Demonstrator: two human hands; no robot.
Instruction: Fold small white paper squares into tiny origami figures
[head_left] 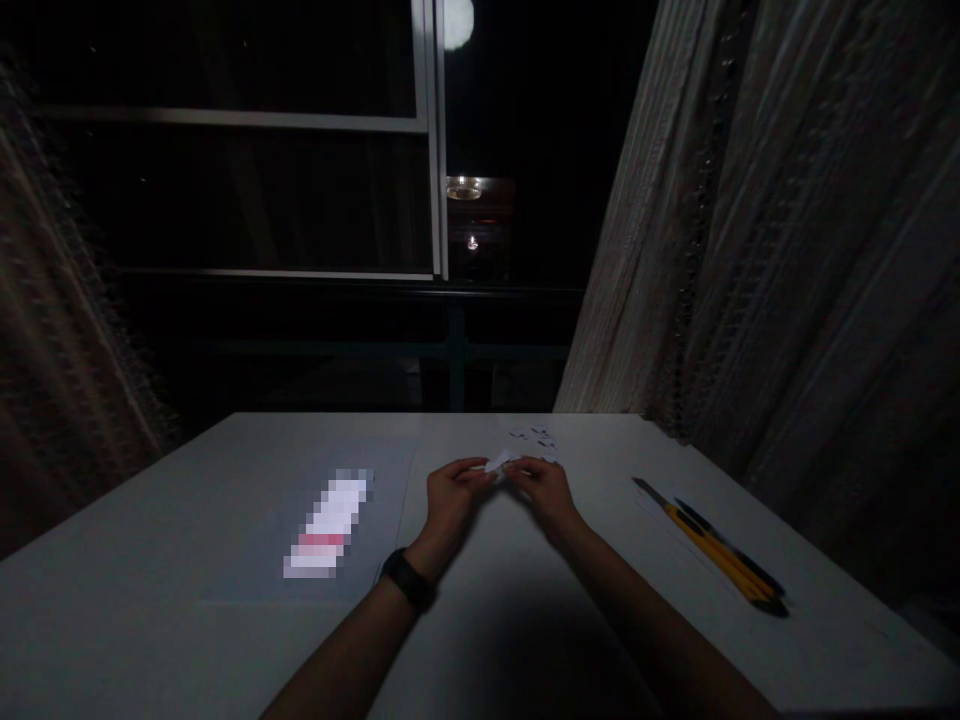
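Paper scrap [499, 461] pinched by left hand [453, 496] and right hand [550, 494], both angled inward, close together; exact finger placement unclear.

Two hands [454, 495] [547, 495], one dark wristband [409, 580], one yellow cutter [712, 552], two curtains [630, 250] [60, 310] and one held paper piece [500, 461] are seen. Small paper bits [548, 444] cannot be clearly counted.

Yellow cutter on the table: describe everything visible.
The yellow cutter has a long, slim body, probably plastic, with a black near end and a grey, metal-looking blade out at the far end. It lies on the white table, right of the right hand, slanting from far left to near right. A slim dark object lies alongside; contact is unclear. No hand touches it.
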